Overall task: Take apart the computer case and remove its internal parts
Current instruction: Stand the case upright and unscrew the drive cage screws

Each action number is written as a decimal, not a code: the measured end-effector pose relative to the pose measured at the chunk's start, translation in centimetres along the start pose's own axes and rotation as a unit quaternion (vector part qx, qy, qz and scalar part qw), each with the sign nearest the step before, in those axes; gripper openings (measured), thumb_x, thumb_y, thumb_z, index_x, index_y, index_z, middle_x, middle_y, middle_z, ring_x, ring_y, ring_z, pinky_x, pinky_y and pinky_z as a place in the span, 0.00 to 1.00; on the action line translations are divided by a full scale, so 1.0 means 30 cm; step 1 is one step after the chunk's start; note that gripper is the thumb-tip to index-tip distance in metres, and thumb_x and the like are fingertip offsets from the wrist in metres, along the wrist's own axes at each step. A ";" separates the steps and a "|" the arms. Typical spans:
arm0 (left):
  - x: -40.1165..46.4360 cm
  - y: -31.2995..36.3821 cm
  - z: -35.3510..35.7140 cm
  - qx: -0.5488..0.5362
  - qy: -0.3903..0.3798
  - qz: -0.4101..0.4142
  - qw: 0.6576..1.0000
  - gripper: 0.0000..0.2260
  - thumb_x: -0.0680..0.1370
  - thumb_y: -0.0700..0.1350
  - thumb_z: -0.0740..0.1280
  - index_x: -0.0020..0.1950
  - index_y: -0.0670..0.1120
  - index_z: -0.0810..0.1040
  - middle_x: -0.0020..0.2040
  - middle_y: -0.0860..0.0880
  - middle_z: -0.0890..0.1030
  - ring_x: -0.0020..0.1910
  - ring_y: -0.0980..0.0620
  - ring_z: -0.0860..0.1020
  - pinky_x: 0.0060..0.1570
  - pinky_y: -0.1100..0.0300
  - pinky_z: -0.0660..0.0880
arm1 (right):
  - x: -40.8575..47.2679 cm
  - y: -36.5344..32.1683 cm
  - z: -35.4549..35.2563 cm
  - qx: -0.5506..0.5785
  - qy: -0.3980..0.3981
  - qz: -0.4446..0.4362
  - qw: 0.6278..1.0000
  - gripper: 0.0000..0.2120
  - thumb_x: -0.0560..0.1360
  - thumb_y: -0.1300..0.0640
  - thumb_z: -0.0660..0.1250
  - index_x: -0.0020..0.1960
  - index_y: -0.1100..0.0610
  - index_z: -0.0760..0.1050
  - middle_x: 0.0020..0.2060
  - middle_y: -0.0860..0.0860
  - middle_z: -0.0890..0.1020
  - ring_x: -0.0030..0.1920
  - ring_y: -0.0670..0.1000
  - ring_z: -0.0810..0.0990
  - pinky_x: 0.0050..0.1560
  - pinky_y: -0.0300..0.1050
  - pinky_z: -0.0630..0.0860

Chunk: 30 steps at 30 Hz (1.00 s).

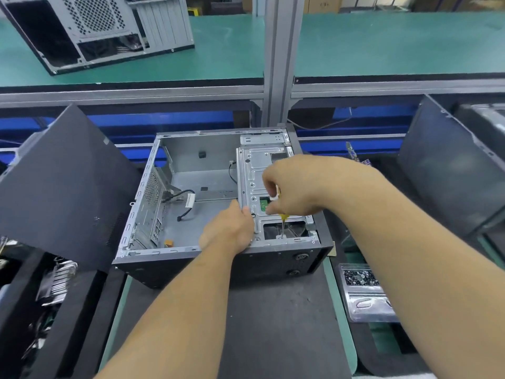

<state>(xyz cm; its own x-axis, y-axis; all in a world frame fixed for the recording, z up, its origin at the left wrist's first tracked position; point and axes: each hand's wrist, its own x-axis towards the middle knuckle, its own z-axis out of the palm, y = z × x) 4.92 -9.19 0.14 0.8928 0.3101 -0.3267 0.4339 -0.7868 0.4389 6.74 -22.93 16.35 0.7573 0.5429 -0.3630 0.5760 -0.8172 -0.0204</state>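
Note:
An open computer case lies on its side on a dark mat, its inside mostly bare apart from a loose black cable. A silver drive cage fills the case's right half. My right hand grips a yellow-handled screwdriver held upright, its tip down at a screw near the cage's front edge. My left hand rests on the cage's left edge, thumb against the metal. A small green circuit board shows under the cage between my hands.
A black side panel leans at the left, another dark panel at the right. A clear tray of screws sits at right. A second case lies on the green upper shelf. Removed parts fill a bin at lower left.

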 end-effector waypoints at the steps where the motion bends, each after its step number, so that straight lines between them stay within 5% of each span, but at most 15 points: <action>1: 0.001 0.002 0.000 0.001 -0.002 -0.003 1.000 0.20 0.85 0.55 0.45 0.68 0.50 0.70 0.65 0.45 0.77 0.60 0.41 0.75 0.61 0.45 0.72 | 0.005 0.008 0.003 0.013 0.021 0.029 0.999 0.14 0.80 0.46 0.61 0.41 0.53 0.72 0.40 0.51 0.77 0.41 0.53 0.76 0.40 0.47 0.70; 4: 0.001 0.001 0.002 0.001 -0.002 -0.006 1.000 0.20 0.85 0.55 0.45 0.67 0.49 0.70 0.63 0.45 0.78 0.59 0.41 0.76 0.60 0.46 0.72 | 0.013 0.026 0.013 0.041 0.054 0.060 0.996 0.20 0.83 0.46 0.55 0.35 0.52 0.63 0.34 0.50 0.68 0.34 0.50 0.69 0.37 0.46 0.66; 11: -0.002 0.003 -0.002 0.006 -0.004 -0.010 1.000 0.19 0.85 0.55 0.46 0.64 0.48 0.70 0.62 0.45 0.78 0.58 0.40 0.76 0.58 0.46 0.73 | -0.003 0.039 -0.013 0.067 0.043 -0.025 0.997 0.04 0.74 0.59 0.65 0.44 0.51 0.75 0.40 0.45 0.77 0.42 0.48 0.76 0.34 0.40 0.68; 14: -0.005 0.004 -0.001 0.007 0.007 -0.006 1.000 0.17 0.84 0.55 0.46 0.61 0.49 0.69 0.59 0.45 0.79 0.54 0.39 0.76 0.53 0.47 0.72 | 0.008 0.036 -0.010 0.069 0.044 -0.014 0.997 0.02 0.76 0.54 0.66 0.46 0.52 0.74 0.40 0.46 0.76 0.42 0.49 0.75 0.34 0.42 0.67; 17: -0.009 0.005 0.001 0.008 0.025 -0.005 1.000 0.15 0.84 0.55 0.47 0.58 0.49 0.68 0.55 0.45 0.79 0.51 0.39 0.76 0.49 0.49 0.70 | 0.023 0.034 -0.009 0.050 0.053 0.039 0.997 0.18 0.81 0.43 0.60 0.37 0.52 0.67 0.36 0.48 0.72 0.41 0.53 0.73 0.39 0.46 0.68; 19: -0.013 0.006 0.000 0.007 0.030 -0.007 0.999 0.15 0.84 0.54 0.47 0.56 0.49 0.70 0.54 0.46 0.80 0.51 0.39 0.77 0.51 0.48 0.73 | 0.024 0.031 -0.014 0.042 0.054 0.045 0.997 0.19 0.82 0.44 0.59 0.35 0.51 0.64 0.34 0.49 0.70 0.39 0.53 0.73 0.41 0.47 0.70; 24: -0.012 0.010 -0.005 -0.009 0.031 -0.020 0.999 0.16 0.83 0.53 0.48 0.52 0.48 0.73 0.52 0.47 0.80 0.50 0.40 0.77 0.56 0.46 0.76 | 0.014 0.017 -0.019 0.021 0.026 0.007 0.999 0.04 0.78 0.57 0.62 0.47 0.56 0.75 0.44 0.53 0.80 0.43 0.54 0.78 0.38 0.45 0.72; 30: -0.009 0.010 -0.003 -0.005 0.039 -0.018 0.999 0.18 0.83 0.54 0.48 0.53 0.48 0.74 0.53 0.46 0.80 0.50 0.41 0.77 0.56 0.46 0.76 | 0.000 0.012 -0.037 0.036 -0.016 0.004 0.999 0.06 0.76 0.60 0.63 0.51 0.52 0.75 0.42 0.47 0.76 0.42 0.48 0.75 0.35 0.42 0.69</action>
<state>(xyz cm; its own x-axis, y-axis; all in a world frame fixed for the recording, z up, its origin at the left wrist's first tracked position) 4.81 -9.45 0.45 0.8833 0.3790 -0.2758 0.4664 -0.7691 0.4369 7.29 -23.01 17.38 0.7505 0.5314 -0.3929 0.5464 -0.8334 -0.0834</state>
